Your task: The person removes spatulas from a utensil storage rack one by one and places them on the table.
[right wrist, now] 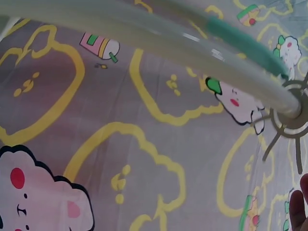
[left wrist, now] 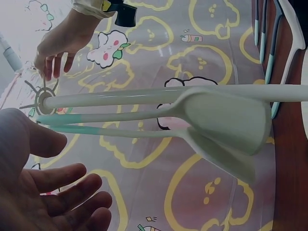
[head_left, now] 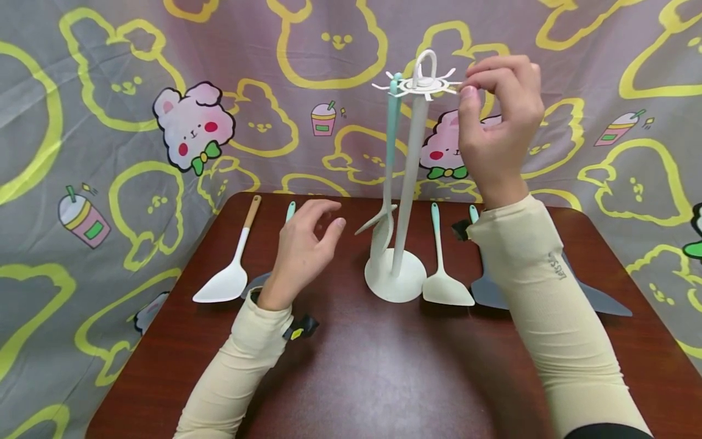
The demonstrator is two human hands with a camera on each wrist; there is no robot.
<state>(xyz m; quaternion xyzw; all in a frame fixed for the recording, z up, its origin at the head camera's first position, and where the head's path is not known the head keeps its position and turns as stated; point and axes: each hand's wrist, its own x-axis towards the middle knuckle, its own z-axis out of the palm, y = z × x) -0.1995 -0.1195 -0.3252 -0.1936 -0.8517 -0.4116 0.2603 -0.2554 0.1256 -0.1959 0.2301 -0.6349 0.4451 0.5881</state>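
Note:
A white utensil stand (head_left: 404, 195) with a round base and a ring of hooks rises from the table. My right hand (head_left: 501, 116) is up at the ring, thumb and fingertips pinching the end of one hook on its right side. Two cream spatulas with turquoise handles hang side by side on the stand; the left wrist view shows the broad blade of one (left wrist: 226, 118) overlapping the other (left wrist: 221, 154). Left of the stand, my left hand (head_left: 304, 247) is held above the table with relaxed fingers and nothing in it.
On the brown table (head_left: 356, 378), a white turner with a wooden handle (head_left: 230, 280) lies at the left, beside a turquoise-handled utensil partly hidden by my left hand. A cream turner (head_left: 446, 289) and grey-bladed utensils (head_left: 488, 294) lie right of the stand. A patterned curtain (head_left: 307, 158) surrounds the table.

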